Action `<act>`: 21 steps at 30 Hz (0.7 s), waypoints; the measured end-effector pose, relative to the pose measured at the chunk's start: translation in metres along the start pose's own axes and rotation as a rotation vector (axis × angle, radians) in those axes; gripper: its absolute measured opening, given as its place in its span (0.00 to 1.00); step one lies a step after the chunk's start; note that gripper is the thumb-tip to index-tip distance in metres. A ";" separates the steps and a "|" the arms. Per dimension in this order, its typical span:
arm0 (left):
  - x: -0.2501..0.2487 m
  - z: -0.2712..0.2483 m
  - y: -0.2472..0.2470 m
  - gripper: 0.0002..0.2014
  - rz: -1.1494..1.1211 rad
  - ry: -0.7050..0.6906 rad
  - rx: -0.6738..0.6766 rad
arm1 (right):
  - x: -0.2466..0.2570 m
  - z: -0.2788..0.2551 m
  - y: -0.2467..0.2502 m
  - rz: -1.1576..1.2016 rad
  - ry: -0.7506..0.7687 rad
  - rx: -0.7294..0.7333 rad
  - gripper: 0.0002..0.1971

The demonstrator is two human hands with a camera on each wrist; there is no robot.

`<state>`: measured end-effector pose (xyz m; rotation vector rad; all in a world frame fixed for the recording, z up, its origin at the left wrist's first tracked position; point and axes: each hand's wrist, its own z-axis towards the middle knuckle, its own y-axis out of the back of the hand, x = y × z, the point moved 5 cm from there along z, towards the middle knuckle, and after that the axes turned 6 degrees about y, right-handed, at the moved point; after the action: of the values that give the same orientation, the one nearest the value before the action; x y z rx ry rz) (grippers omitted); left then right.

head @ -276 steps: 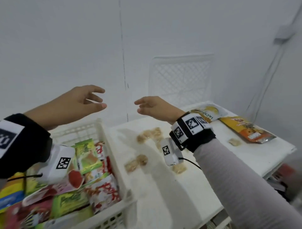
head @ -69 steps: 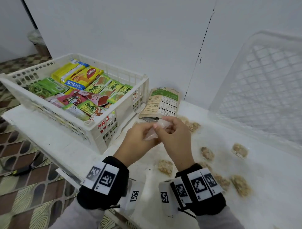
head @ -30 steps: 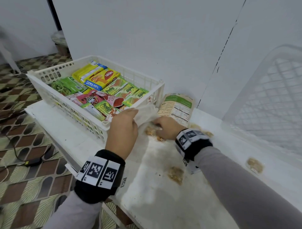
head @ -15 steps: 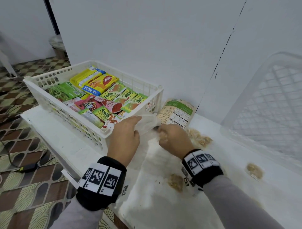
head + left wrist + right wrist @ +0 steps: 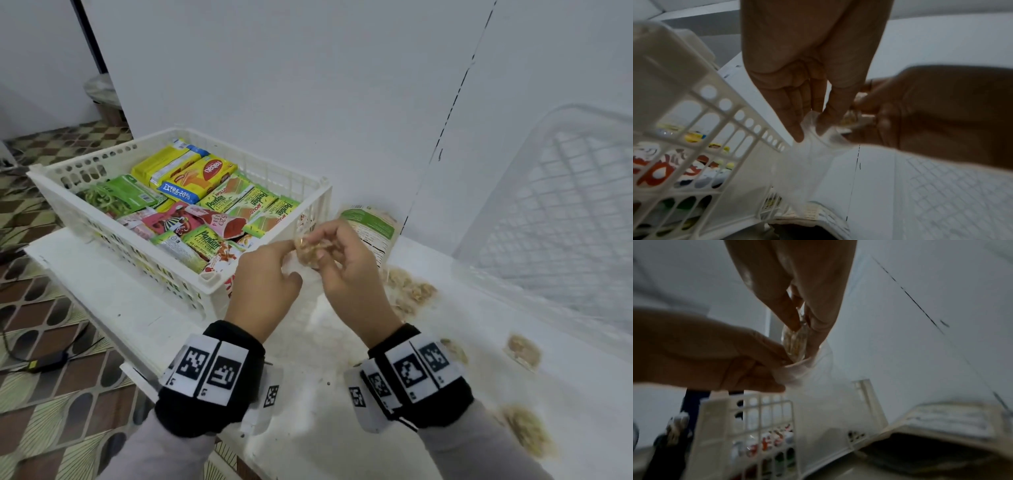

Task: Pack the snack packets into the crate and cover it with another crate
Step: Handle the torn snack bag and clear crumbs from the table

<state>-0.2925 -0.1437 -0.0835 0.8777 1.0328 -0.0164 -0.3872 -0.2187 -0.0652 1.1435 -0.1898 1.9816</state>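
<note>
- My left hand (image 5: pixel 265 286) pinches the edge of a thin clear bag (image 5: pixel 807 369); thumb and fingers curled on its rim, bag hanging below.
- My right hand (image 5: pixel 346 274) pinches a small wrapped snack (image 5: pixel 308 251), brownish and crumbly, right at the bag's mouth. Can't tell whether it's inside the bag or just at the rim.
- In the head view the bag is nearly invisible against the white table (image 5: pixel 342 438); only the wrist views show it, and both are blurred and dim.
- Crate (image 5: pixel 212 274) sits just left of my hands, on the table's left end, full of snack packets (image 5: pixel 202 173): yellow, green, pink wrappers lying flat. Lower layers hidden.
- Second crate (image 5: pixel 561 219) leans against the wall at right, cut off by the frame edge; only its grid side shows.
- Flat pouch (image 5: pixel 371 226) with a green label lies behind my right hand, beside the crate's corner; its lower half is blocked by my fingers.
- Loose wrapped snacks on the table: a cluster (image 5: pixel 411 291) just right of my right hand, one (image 5: pixel 522 351) near the second crate, one (image 5: pixel 529 433) at the near right. My right wrist covers another in part.
- Black wristbands with printed markers block the table under both wrists.
- Tiled floor (image 5: pixel 51 394) with a cable at left.
</note>
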 end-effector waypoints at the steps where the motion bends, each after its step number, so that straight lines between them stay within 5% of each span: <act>1: 0.000 0.001 0.002 0.20 -0.029 0.006 0.002 | -0.002 -0.001 -0.001 -0.118 0.045 0.031 0.12; 6: 0.001 0.002 0.005 0.16 -0.088 0.048 0.010 | -0.002 -0.001 -0.007 -0.497 0.192 0.182 0.11; 11: 0.003 0.003 -0.002 0.19 0.025 0.100 0.017 | -0.018 -0.001 -0.016 -0.853 0.126 0.526 0.20; 13: 0.005 0.003 -0.001 0.20 0.084 0.101 -0.005 | -0.007 0.002 -0.008 -0.596 0.110 0.373 0.22; 16: 0.009 0.006 0.003 0.20 0.100 0.098 -0.015 | -0.007 0.013 0.026 -0.212 0.007 -0.045 0.17; 18: 0.011 0.007 0.005 0.20 0.023 0.105 -0.015 | -0.026 0.018 0.042 -0.222 -0.107 -0.088 0.17; 21: 0.010 0.007 0.003 0.22 -0.084 0.104 -0.005 | -0.070 0.012 0.035 -0.606 -0.290 0.371 0.18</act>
<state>-0.2805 -0.1418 -0.0876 0.8369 1.1659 -0.0397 -0.3864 -0.2881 -0.1037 1.5078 0.3562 1.3380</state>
